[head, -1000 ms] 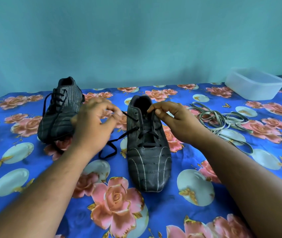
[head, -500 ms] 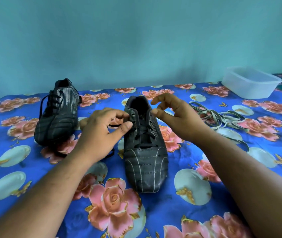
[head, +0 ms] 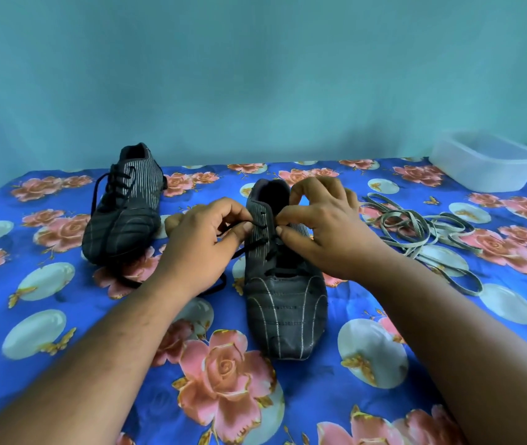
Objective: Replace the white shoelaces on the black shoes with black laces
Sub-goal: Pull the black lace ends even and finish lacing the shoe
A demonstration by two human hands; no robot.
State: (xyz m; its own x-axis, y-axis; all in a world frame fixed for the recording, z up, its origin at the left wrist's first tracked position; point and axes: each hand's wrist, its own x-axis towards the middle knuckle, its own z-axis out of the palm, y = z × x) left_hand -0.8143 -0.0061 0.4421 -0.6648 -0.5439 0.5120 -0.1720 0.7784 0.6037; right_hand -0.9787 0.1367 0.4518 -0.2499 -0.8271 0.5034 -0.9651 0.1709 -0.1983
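Both hands have closed in on the near shoe (head: 283, 284) on the floral worktop (head: 47, 316), left hand (head: 204, 242) pinching the limp black lace (head: 239, 225) near its tip, right hand (head: 323, 229) pinching at the upper eyelets; soft cord likely threads best held close to its stiff end.

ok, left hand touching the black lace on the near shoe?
Touching. The head view shows the left hand pinching the black lace between thumb and fingers at the left eyelet row of the near shoe; the strand runs straight out of the pinch.
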